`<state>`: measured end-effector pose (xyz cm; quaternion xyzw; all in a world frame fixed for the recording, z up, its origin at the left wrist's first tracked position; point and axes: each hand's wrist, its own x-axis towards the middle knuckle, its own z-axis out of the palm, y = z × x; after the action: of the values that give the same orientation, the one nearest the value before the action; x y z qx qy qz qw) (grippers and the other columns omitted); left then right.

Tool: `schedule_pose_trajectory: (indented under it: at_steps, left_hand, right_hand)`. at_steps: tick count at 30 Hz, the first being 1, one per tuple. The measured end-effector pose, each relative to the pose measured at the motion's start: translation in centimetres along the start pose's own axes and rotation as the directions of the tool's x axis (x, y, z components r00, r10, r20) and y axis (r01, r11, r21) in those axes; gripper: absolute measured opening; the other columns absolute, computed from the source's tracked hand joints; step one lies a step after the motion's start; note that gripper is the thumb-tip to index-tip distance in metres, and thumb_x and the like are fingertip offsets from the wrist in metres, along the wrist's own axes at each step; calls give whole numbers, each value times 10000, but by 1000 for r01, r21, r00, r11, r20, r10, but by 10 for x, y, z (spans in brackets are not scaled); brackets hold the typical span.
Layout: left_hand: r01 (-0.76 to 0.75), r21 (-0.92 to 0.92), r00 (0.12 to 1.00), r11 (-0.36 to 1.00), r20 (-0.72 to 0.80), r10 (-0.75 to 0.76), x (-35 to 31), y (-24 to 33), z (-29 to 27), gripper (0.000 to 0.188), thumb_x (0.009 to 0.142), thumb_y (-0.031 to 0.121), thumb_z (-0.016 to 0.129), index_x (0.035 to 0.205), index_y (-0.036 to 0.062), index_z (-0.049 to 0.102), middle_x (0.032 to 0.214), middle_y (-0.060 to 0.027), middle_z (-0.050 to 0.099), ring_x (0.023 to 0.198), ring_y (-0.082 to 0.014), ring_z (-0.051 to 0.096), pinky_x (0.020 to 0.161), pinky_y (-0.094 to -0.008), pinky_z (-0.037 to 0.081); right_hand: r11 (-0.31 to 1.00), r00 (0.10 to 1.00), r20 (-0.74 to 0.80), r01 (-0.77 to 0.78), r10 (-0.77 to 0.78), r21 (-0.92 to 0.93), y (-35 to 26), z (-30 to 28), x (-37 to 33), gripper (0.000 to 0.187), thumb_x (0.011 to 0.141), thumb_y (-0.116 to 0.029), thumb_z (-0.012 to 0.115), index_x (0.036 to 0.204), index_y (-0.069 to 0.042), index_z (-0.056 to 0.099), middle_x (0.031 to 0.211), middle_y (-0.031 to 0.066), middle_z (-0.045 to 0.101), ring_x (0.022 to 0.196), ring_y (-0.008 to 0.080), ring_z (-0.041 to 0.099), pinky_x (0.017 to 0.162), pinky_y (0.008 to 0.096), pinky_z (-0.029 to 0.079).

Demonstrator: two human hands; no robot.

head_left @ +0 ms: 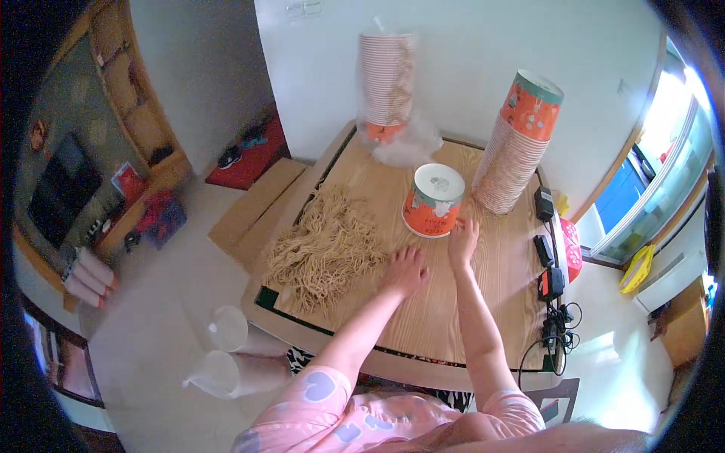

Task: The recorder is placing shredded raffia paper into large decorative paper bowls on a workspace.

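Observation:
An orange paper bucket (432, 211) with a green band stands upside down in the middle of the table, its white base facing up. My right hand (463, 241) is at the bucket's lower right side, fingers stretched forward and seeming to touch it. Just in front of the bucket, my left hand (408, 270) lies on the wooden tabletop with its fingers spread and nothing visible in them. To the left of that hand spreads a tangled heap of thin tan cords (328, 249).
Tall stacks of nested paper buckets rise at the back right (517, 143) and back left (387, 83). Crumpled clear plastic (408, 143) lies by the left stack. Black power adapters (551, 283) and cables line the table's right edge. A cardboard box (260, 200) stands beyond the left edge.

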<state>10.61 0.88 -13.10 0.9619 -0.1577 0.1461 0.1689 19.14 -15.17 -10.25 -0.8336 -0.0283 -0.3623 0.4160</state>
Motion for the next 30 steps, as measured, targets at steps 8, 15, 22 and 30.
schedule_pose_trajectory:
  at_steps: [8, 15, 22, 30]
  left_hand:
    - [-84, 36, 992, 996, -92, 87, 23, 6, 5, 525, 810, 313, 575, 1232, 11, 492, 1355, -188, 417, 1248, -334, 392, 993, -478, 339]
    - [-37, 12, 990, 999, -134, 38, 23, 5, 12, 452, 799, 328, 592, 1151, 53, 524, 1378, -198, 395, 1274, -344, 373, 991, -486, 337]
    - [-31, -14, 996, 999, -89, 30, 25, 3, 19, 458, 809, 332, 582, 1173, 59, 522, 1399, -206, 372, 1282, -351, 363, 1015, -493, 319]
    - [-2, -16, 999, 1000, -42, 1, 24, 3, 20, 487, 821, 356, 566, 1199, 54, 518, 1427, -196, 339, 1321, -340, 323, 1033, -494, 303]
  right_hand:
    - [949, 952, 63, 303, -298, -83, -56, -20, 50, 286, 817, -95, 632, 1093, -70, 560, 1104, 180, 517, 1035, 354, 531, 839, 435, 455]
    - [946, 890, 355, 322, -285, -47, -46, -5, 71, 207, 825, -93, 634, 1021, -47, 589, 1069, 152, 547, 952, 329, 592, 771, 398, 497]
    - [947, 872, 375, 312, -315, 73, -40, 3, 79, 119, 821, -61, 638, 925, -45, 583, 923, 124, 547, 801, 284, 590, 694, 359, 493]
    - [968, 873, 419, 239, -250, 80, -53, -5, 76, 110, 818, -139, 640, 890, -69, 593, 897, 138, 563, 851, 353, 573, 721, 427, 470]
